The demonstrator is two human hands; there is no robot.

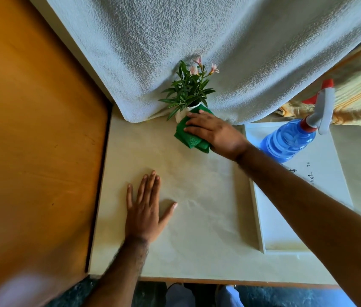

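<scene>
My right hand lies with straight fingers on a folded green cloth and presses it onto the cream tabletop, right against the white pot of a small plant with green leaves and pink flowers. The cloth partly hides the pot. My left hand rests flat on the tabletop nearer to me, fingers spread, holding nothing.
A blue spray bottle with a white and red trigger stands on a white tray at the right. A white textured cloth hangs behind the plant. An orange-brown wooden panel borders the table on the left. The table's front edge is near me.
</scene>
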